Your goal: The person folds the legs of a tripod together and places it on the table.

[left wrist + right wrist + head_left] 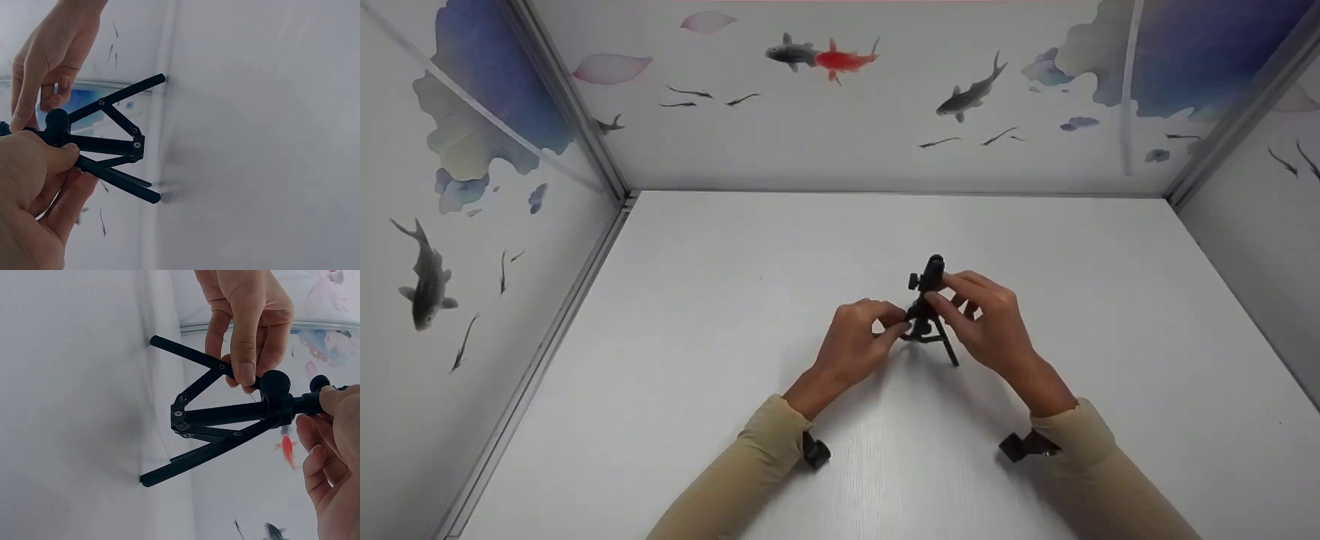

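Observation:
A small black tripod (924, 327) stands slightly tilted on the white table, its legs spread and braced to a central column (225, 414). My left hand (851, 341) pinches one leg near its top between thumb and fingers, as the right wrist view shows. Higher up, my right hand (994, 319) grips the tripod's upper shaft, thumb on the near side. A round knob (275, 384) sticks out where the legs join, between the two hands. The tripod's top shows above the right hand's fingers in the head view. The leg ends (152, 197) are right at the table surface.
The white table (697, 262) is bounded by panels printed with fish and blue blots, such as the back wall (885, 142). Grey metal rails (577, 90) run along the corners. Dark wrist cameras (815, 451) sit under the beige sleeves (742, 465).

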The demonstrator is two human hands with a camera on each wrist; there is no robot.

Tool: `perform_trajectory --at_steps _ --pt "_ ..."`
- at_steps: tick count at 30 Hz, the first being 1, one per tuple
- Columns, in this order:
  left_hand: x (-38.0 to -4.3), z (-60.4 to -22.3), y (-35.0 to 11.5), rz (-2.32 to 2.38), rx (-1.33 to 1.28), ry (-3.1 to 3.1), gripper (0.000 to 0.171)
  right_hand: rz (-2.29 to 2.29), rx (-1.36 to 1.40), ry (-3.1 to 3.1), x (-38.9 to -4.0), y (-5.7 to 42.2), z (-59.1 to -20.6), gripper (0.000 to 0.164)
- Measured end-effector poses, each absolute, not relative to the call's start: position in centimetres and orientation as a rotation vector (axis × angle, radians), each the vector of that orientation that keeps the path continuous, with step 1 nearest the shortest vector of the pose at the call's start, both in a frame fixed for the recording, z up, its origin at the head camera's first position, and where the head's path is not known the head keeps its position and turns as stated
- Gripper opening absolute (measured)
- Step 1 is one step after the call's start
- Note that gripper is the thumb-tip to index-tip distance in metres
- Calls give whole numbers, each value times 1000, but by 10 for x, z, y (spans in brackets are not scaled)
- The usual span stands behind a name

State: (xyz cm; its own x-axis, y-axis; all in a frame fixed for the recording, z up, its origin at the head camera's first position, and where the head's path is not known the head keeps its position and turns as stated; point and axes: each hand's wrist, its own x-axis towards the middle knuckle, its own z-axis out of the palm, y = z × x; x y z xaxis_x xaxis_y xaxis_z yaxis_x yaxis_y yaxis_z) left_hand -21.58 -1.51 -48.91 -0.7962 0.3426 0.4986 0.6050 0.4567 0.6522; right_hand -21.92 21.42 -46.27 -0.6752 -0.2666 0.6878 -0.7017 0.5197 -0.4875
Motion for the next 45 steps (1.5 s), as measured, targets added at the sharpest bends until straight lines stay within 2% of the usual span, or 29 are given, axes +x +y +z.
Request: perform_trajectory --at_steps 45 --pt "-218 -496 -11 -1381 -828 -2303 5 1119 794 -2188 -217 212 -461 28"
